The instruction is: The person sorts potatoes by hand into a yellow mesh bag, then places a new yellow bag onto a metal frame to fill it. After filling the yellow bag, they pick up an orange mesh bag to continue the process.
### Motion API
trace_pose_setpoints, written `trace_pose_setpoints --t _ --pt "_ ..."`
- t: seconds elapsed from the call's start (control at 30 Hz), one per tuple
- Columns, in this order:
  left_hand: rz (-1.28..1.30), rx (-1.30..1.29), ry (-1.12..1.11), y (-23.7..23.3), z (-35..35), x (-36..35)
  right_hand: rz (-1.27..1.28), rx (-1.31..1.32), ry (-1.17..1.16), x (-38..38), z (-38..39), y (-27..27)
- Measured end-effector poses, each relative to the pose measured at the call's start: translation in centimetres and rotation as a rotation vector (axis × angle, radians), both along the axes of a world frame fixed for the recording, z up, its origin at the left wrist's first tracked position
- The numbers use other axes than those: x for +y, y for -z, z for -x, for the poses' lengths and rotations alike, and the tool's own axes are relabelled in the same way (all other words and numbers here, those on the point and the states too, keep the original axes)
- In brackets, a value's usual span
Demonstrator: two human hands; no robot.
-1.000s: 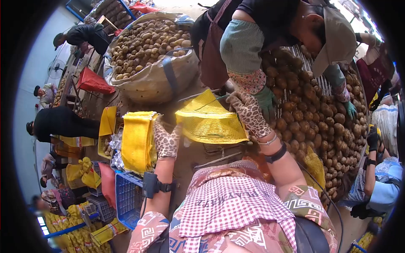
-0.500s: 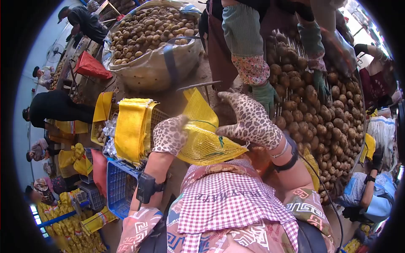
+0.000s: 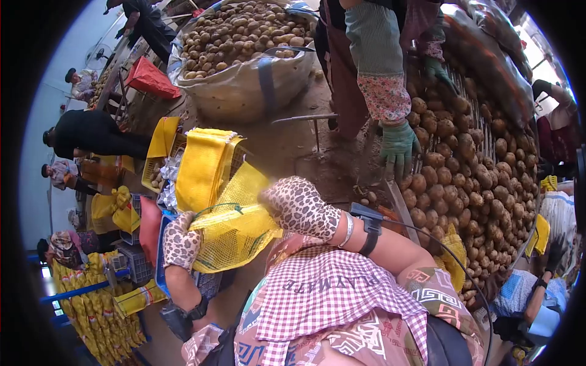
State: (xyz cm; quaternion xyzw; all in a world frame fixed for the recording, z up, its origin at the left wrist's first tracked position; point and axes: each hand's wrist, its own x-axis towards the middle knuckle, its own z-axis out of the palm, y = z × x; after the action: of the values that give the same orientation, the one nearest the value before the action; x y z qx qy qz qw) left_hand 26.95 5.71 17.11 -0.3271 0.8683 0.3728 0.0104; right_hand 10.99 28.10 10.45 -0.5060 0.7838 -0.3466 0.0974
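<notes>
A yellow mesh bag hangs between my two gloved hands, in front of the checkered apron. My left hand, in a leopard-print glove, is closed on the bag's left edge near a green drawstring. My right hand, gloved alike, is closed at the bag's upper right side; its fingertips are partly blurred. Just beyond the bag lies a stack of folded yellow bags on a crate. Potatoes cover the slatted table to the right.
A co-worker's green-gloved hand is at the potato table's near edge. A metal rod stand rises ahead. A large sack of potatoes stands beyond, and a blue crate is at the left. Other people work farther off.
Both hands have moved left with the yellow bag, and the right hand has closed on it. The view has shifted. The co-worker's hands have moved apart.
</notes>
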Motion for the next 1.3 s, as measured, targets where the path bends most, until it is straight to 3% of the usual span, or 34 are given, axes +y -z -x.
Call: trace_pose_setpoints --t 0.03,0.07,0.13,0.2,0.33,0.47,0.57,0.73,0.8,0.83,1.0,1.07,1.13,1.3 --pt "0.006 0.009 -0.020 0.7 0.7 -0.4 0.034 0.025 0.044 -0.4 0.5 0.1" --pt "0.309 -0.066 0.109 2.3 1.7 -2.0 0.017 -0.039 0.073 -0.7 1.4 0.2" --pt "0.487 0.019 0.115 4.3 4.8 -1.3 -0.019 -0.023 0.165 -1.1 3.1 1.0" --pt "0.479 0.033 0.104 7.8 7.1 -2.3 -0.082 -0.001 0.230 -1.2 5.5 3.7" --pt "0.541 0.296 0.244 8.1 9.6 -1.4 -0.259 -0.111 0.260 0.5 7.6 4.2" --pt "0.522 0.133 0.301 7.9 11.6 0.6 -0.216 -0.088 0.214 1.6 7.5 2.3" --pt "0.506 0.115 0.322 8.5 12.6 2.1 -0.013 0.162 0.269 1.9 6.5 0.9" --pt "0.393 0.224 0.317 9.4 14.1 3.4 -0.128 0.090 0.347 1.9 7.0 5.6" --pt "0.349 0.114 0.326 9.0 14.5 3.5 0.096 -0.162 0.521 3.3 7.4 8.0" --pt "0.338 0.099 0.357 9.5 14.7 3.1 0.233 -0.123 0.529 3.8 7.7 8.4" --pt "0.253 0.066 0.448 13.8 16.9 0.9 0.190 -0.308 0.459 5.8 10.4 10.1" --pt "0.201 0.122 0.492 16.6 18.0 -0.3 0.097 -0.550 0.342 6.3 11.3 10.3" --pt "0.122 0.178 0.544 18.8 19.5 -0.8 0.041 -0.546 0.364 6.6 11.8 10.8" --pt "-0.020 0.213 0.454 22.5 22.7 0.3 -0.042 -0.353 0.750 6.5 13.3 15.8"
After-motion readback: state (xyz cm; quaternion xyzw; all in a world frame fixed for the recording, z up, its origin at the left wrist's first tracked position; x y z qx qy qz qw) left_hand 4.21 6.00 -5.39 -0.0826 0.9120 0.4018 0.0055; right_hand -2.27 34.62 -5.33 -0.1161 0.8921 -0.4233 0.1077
